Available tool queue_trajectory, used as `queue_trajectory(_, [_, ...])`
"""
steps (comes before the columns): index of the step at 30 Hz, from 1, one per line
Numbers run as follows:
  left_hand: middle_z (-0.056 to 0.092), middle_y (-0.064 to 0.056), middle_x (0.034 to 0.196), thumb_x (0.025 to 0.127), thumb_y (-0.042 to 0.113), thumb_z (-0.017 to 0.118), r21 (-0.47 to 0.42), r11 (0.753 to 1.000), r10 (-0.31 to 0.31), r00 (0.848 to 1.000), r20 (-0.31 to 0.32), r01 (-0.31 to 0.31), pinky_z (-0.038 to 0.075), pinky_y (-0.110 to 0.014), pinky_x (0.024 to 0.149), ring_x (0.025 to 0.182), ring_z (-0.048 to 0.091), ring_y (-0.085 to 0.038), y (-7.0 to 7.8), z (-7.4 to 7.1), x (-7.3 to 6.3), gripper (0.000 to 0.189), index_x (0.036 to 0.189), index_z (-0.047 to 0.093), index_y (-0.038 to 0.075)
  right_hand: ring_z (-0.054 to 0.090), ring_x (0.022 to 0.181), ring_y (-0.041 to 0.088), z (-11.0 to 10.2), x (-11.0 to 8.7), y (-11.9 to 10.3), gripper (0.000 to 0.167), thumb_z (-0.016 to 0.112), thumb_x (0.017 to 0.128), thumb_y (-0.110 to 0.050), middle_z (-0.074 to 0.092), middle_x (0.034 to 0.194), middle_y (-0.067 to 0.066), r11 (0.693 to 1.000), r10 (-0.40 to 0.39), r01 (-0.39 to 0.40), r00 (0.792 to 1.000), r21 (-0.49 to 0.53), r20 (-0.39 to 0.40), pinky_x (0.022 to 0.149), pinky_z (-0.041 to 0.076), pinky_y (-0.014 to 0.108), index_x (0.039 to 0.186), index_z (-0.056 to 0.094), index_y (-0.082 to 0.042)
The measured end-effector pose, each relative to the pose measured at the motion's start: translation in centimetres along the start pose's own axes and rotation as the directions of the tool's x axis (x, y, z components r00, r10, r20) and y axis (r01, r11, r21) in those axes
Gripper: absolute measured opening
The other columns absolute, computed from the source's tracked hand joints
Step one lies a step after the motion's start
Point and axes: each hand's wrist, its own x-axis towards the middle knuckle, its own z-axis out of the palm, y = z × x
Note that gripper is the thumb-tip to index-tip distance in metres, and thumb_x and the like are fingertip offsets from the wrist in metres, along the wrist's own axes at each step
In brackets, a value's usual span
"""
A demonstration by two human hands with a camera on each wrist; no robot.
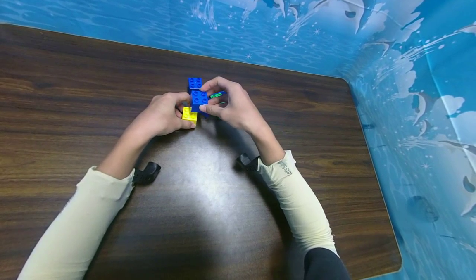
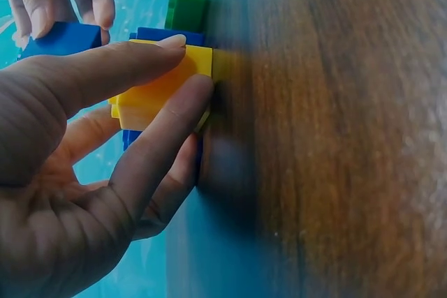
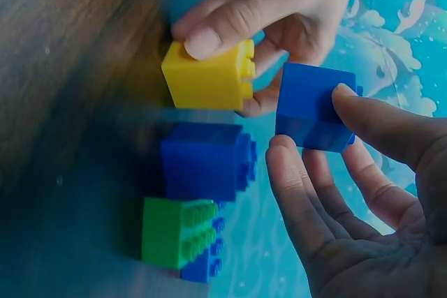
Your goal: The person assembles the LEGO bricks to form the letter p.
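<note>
The place is a tabletop [image 1: 74, 86] station, apparently indoors, screened on two sides by a printed sheet [image 1: 111, 15]; the type of room, whether home, office or lab, cannot be determined. The tabletop has a dark wood-grain finish, rounded corners at its right end and a bright glare patch [image 1: 212, 189] well inside the far edge. The sheet, blue and patterned with dolphins [image 1: 355, 1] in a sea scene, runs along the far edge, turns near the far right corner, continues along the right edge and is visibly creased.
</note>
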Motion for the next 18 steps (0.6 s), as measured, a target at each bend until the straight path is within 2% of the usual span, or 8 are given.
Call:
queue_trajectory(4, [0.065, -0.023, 0.119, 0.093, 0.021, 0.086, -0.017, 1.000, -0.006, 1.000, 0.002, 0.006, 0.054, -0.050, 0.091, 0.106, 0.063, -0.036, 0.0, 0.1, 0.1, 0.066, 0.150, 0.056, 0.009, 0.074, 0.104, 0.023, 0.6, 0.2, 0.1, 0.035, 0.081, 0.095, -0.004, 0.067, 0.129, 0.011, 1.000, 0.008, -0.008, 1.000, -0.010, 0.011, 0.094, 0.062, 0.034, 0.127, 0.067, -0.005])
queue_trajectory(9, [0.068, -0.023, 0.117, 0.092, 0.021, 0.087, -0.025, 1.000, 0.006, 1.000, 0.000, -0.006, 0.055, -0.052, 0.092, 0.106, 0.065, -0.037, -0.2, 0.0, 0.0, 0.059, 0.143, 0.060, 0.008, 0.073, 0.104, 0.021, 1.3, 0.4, 0.2, 0.035, 0.082, 0.095, -0.009, 0.068, 0.123, 0.011, 0.998, 0.016, -0.015, 1.000, -0.067, 0.018, 0.091, 0.061, 0.029, 0.127, 0.067, -0.008])
queue_trajectory(14, [0.072, -0.019, 0.111, 0.092, 0.023, 0.087, -0.020, 1.000, 0.018, 1.000, -0.007, -0.018, 0.052, -0.049, 0.087, 0.101, 0.064, -0.034, -0.3, 0.0, 0.0, 0.051, 0.135, 0.064, 0.010, 0.074, 0.105, 0.021, 1.8, 0.5, 0.2, 0.034, 0.082, 0.096, -0.012, 0.069, 0.121, 0.010, 0.993, 0.011, -0.009, 1.000, -0.115, 0.020, 0.092, 0.060, 0.026, 0.127, 0.068, -0.009])
queue_trajectory(18, [0.072, -0.019, 0.112, 0.093, 0.023, 0.087, -0.023, 1.000, 0.013, 1.000, -0.005, -0.013, 0.050, -0.048, 0.086, 0.099, 0.063, -0.033, -0.4, 0.0, 0.0, 0.049, 0.134, 0.064, 0.010, 0.074, 0.104, 0.021, 2.1, 0.6, 0.2, 0.033, 0.082, 0.097, -0.013, 0.071, 0.119, 0.010, 0.991, -0.004, 0.006, 1.000, -0.136, 0.015, 0.093, 0.059, 0.026, 0.126, 0.068, -0.009])
